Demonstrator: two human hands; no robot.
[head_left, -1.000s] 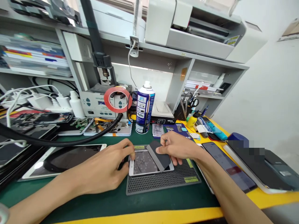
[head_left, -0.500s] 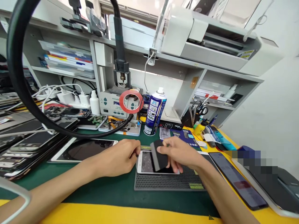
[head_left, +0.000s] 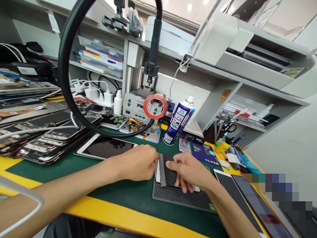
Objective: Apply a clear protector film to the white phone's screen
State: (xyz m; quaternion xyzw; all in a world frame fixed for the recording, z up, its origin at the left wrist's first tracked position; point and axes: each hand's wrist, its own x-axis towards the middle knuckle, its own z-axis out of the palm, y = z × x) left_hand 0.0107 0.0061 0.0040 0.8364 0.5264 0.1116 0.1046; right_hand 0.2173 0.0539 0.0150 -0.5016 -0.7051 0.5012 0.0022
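On the honeycomb mat (head_left: 182, 198) lies a white smartphone (head_left: 158, 175), overlapped by a black squeegee card (head_left: 169, 174) pinched in the right hand (head_left: 191, 169). At the mat's left edge, the left hand (head_left: 141, 162) curls, its grip hidden. Beyond it stands an aerosol can (head_left: 178, 120).

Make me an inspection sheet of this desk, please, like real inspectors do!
Surface: green mat on a yellow tabletop.
Job's things: black card with a gray edge, over a white-framed phone; honeycomb pad underneath.
Clutter: stacked device parts at left; spray can beyond the hands.
Hands: right hand grips the card; left hand is curled by the phone's left end, fingertips hidden.
Cables: white cables at left; thick black hose looping high.
Surroundings: gray shelves, white machine on top.
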